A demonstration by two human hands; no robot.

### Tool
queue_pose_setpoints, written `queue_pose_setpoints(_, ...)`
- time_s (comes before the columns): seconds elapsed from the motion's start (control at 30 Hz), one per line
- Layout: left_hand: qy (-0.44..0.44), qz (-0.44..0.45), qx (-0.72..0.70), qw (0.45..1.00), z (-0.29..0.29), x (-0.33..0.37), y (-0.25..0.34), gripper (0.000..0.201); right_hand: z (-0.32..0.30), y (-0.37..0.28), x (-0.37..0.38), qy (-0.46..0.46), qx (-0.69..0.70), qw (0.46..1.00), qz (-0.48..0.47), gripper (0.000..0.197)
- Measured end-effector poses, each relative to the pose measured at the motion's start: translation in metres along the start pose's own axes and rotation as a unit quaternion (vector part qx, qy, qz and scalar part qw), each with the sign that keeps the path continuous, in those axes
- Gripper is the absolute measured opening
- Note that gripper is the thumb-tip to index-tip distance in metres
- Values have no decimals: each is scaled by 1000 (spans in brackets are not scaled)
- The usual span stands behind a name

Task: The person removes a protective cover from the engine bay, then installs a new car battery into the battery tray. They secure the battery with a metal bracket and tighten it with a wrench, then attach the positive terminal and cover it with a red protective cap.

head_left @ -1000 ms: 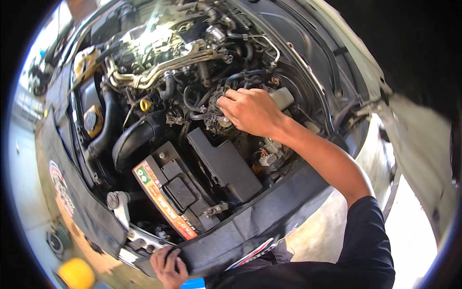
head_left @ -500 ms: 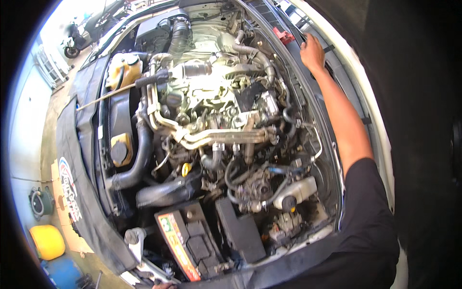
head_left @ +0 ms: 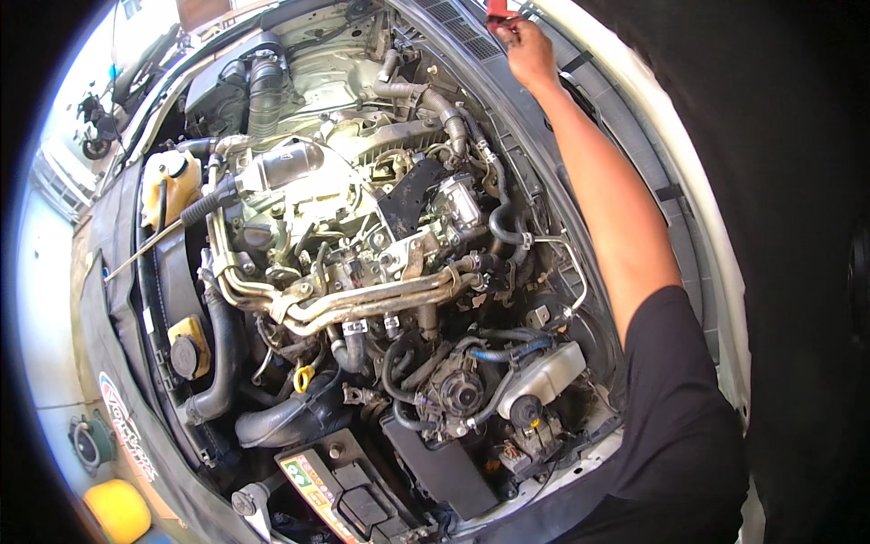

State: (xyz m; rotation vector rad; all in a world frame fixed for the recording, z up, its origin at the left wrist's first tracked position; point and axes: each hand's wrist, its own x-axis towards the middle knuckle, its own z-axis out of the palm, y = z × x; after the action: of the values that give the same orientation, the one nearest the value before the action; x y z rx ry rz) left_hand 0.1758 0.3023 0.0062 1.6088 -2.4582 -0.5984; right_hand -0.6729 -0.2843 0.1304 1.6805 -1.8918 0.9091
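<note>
My right arm reaches up along the windshield side of an open engine bay. At its end my right hand is closed on a small red object, whose kind I cannot make out. Both are over the black cowl beside the vent grille, near the wiper area. Below and left of the arm spreads the engine, with metal pipes running across its front. My left hand is out of view.
A battery and a black box lie at the near side. A rod with a black sleeve slants over the left edge. Yellow-capped tanks aside, a translucent reservoir stands far left. A black cover drapes the front.
My right hand has moved up and left and taken hold of the red object, which lay on the cowl. The view has shifted, and my left fingers have left the lower edge.
</note>
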Motion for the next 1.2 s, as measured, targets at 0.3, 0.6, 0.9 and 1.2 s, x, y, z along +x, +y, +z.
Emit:
queue_pose_setpoints(0.3,23,-4,-7,1000,13,-33,-23,24,-158,-210,-175,-318,437,832,124,40)
queue_pose_setpoints(0.6,48,22,-92,994,0,-14,-15,23,-304,-397,-429,-415,585,631,294,25)
queue_pose_setpoints(0.9,118,57,-163,978,-3,-20,-6,19,-343,-489,-507,-455,616,587,263,31)
queue_pose_setpoints(1.2,-33,9,-753,657,-19,-28,102,75,-405,-595,-581,-258,666,621,324,30)
